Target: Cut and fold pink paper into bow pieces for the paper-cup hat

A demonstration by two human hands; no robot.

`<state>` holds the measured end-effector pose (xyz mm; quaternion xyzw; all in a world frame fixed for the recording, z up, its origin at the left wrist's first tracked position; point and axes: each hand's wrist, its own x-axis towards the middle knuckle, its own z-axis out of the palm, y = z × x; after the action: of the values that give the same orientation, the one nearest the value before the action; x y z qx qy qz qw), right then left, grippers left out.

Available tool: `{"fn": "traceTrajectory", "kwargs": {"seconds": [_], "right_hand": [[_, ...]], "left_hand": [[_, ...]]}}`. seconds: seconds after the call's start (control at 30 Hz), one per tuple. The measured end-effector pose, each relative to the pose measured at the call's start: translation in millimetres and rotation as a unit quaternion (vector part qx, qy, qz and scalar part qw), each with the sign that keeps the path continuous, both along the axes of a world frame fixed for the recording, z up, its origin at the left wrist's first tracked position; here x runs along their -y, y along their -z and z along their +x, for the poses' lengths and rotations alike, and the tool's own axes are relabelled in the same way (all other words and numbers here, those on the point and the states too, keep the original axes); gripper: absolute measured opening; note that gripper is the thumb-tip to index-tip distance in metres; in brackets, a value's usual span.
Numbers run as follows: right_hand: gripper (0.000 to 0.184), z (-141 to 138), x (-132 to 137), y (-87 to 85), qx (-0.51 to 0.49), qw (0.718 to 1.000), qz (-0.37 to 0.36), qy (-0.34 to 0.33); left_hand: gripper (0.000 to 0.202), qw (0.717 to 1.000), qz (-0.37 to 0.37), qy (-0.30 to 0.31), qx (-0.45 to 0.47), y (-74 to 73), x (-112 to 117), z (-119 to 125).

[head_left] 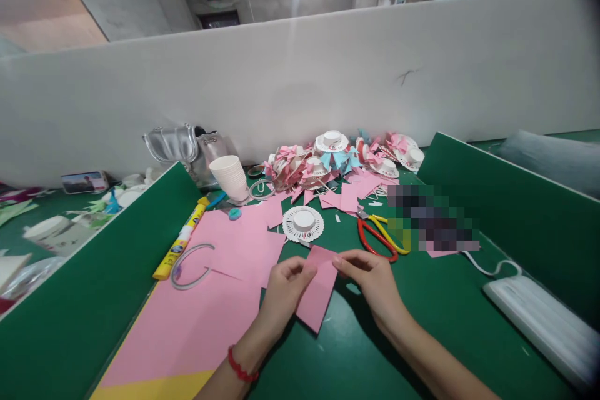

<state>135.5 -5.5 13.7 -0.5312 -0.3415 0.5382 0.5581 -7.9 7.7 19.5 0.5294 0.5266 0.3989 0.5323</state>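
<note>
A small rectangle of pink paper (316, 297) is held slightly above the green table between my two hands. My left hand (284, 294) pinches its left edge with thumb and fingers. At the upper right corner, my right hand (368, 278) grips the same piece. Just beyond it lies a white hat-shaped paper piece (304, 220) with a fringed brim. Red and yellow-handled scissors (383, 237) rest to the right, near my right hand. Large pink sheets (197, 325) spread out on the left, beside my left hand.
A yellow glue stick (182, 239) and a grey ring (174, 269) lie on the left. Stacked paper cups (229, 178) stand behind. Decorated paper hats (323, 159) pile up at the back. Green dividers (107, 256) flank the table, with a white face mask (544, 319) at right.
</note>
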Motion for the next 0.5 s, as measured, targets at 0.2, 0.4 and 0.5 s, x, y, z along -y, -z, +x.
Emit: {"fn": "traceTrajectory", "kwargs": {"seconds": [0.2, 0.4, 0.5], "right_hand": [[0.015, 0.8, -1.2, 0.6, 0.012, 1.0, 0.001, 0.0], [0.017, 3.6, -1.7, 0.0, 0.003, 1.0, -0.007, 0.028], [0.016, 5.5, -1.9, -0.7, 0.01, 1.0, -0.011, 0.028]], "left_hand": [[0.033, 0.993, 0.007, -0.108, -0.05, 1.5, -2.4, -1.3], [0.02, 0.998, 0.025, -0.038, -0.035, -2.0, -1.3, -5.5], [0.016, 0.996, 0.058, -0.029, -0.065, -2.1, -2.1, -7.0]]}}
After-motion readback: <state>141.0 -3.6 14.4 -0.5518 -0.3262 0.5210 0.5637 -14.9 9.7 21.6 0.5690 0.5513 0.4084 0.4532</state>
